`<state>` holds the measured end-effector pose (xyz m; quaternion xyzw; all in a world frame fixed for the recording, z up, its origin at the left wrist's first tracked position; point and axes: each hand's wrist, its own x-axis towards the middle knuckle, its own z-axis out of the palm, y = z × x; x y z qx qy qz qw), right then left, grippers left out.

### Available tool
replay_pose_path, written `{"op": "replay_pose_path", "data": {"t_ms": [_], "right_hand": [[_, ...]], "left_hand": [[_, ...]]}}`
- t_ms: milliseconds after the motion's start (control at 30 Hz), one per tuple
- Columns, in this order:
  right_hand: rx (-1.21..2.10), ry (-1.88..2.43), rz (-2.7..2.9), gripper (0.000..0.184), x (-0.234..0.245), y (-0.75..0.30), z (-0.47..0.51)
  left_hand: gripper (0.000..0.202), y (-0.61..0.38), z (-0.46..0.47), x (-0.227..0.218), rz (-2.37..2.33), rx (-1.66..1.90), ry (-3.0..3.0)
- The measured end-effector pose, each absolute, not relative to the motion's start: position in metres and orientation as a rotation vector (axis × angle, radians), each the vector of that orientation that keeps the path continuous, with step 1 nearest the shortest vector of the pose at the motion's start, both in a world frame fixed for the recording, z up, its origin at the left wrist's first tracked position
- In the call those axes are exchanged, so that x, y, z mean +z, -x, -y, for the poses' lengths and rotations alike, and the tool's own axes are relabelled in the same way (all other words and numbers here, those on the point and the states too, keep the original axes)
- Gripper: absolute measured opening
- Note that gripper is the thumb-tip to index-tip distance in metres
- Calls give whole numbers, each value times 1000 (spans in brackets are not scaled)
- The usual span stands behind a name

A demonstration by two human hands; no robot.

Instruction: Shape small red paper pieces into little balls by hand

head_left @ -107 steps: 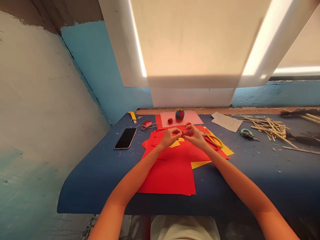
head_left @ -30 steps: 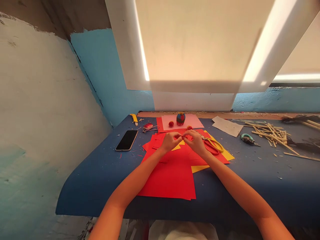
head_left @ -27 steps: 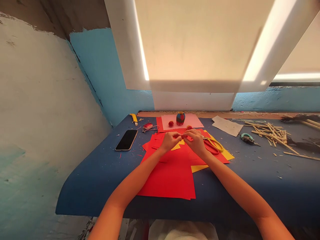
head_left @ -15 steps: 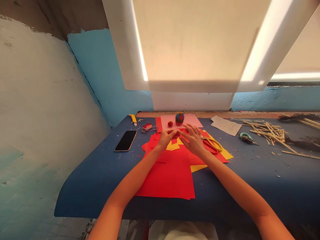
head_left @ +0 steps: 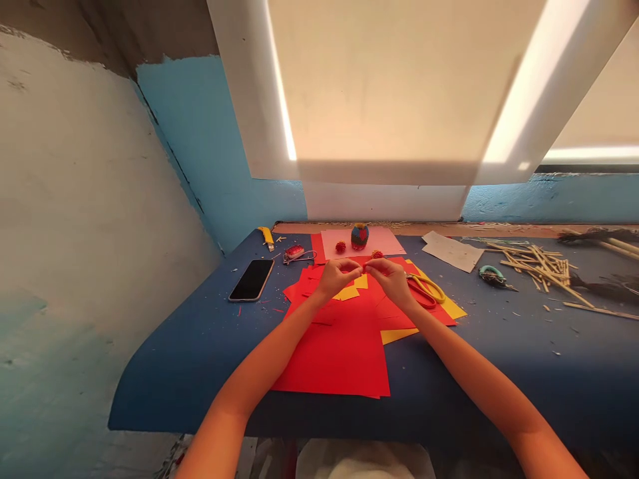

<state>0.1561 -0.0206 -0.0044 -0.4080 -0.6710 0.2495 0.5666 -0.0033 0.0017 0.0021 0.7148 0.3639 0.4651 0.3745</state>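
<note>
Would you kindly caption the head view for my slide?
Left hand and right hand close together above red paper.

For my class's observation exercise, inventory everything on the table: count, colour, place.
Rectangular paper sheets: several, red, beneath hands
Flat paper pieces: several, yellow, centre
Smooth paper sheet: one, pink, back
Rounded patterned pot: one, multicoloured, back
Bumpy balls: two, reddish, near pot
Large-handled scissors: one, red and yellow, centre right
Rectangular phone: one, black, left
Slim cutter: one, yellow, back left
Looped tool: one, red, near phone
Curved item: one, teal, right
Thin sticks: many, tan, right
Plain paper: some, off-white, back right
Wispy clumps: two, black, far right
Tiny scraps: many, mixed, scattered
Small piece: one, red, at fingertips
Left hand: one, bare, centre
Right hand: one, bare, centre
</note>
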Motion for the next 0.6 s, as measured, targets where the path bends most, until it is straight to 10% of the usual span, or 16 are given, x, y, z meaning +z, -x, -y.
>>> {"op": "replay_pose_path", "data": {"t_ms": [600], "right_hand": [[834, 910, 1404, 24, -10, -151, 18]], "left_hand": [[23, 0, -3, -6, -929, 1302, -1887]]}}
